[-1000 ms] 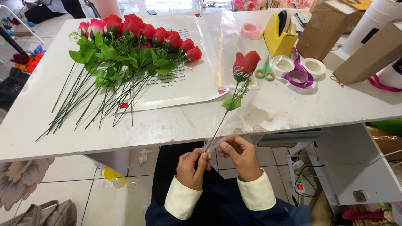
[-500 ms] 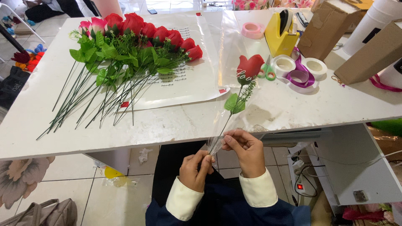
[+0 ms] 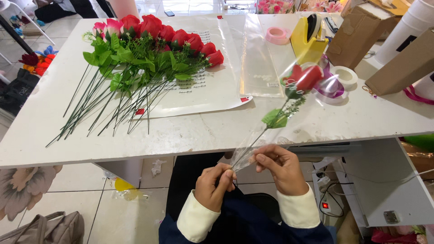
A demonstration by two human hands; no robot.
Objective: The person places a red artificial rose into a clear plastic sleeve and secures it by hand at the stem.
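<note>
A single red artificial rose [image 3: 304,77] on a thin green stem sits inside a clear plastic sleeve [image 3: 271,131]. It slants up and to the right over the white table's [image 3: 190,135] front edge. My left hand [image 3: 214,186] pinches the sleeve's narrow bottom end and the stem tip. My right hand [image 3: 279,166] grips the sleeve just above it, fingers curled around the wrap. Both hands are below the table's edge, over my lap.
A bunch of red and pink artificial roses [image 3: 149,49] lies on a clear printed sheet at the left. More clear sleeves [image 3: 260,58], a pink tape roll [image 3: 276,35], a yellow tape dispenser [image 3: 309,41], white ribbon rolls [image 3: 346,74] and cardboard boxes [image 3: 398,68] stand at the right.
The wrapped rose has swung up and to the right, lifting off the table. My hands shifted slightly right while holding its lower end.
</note>
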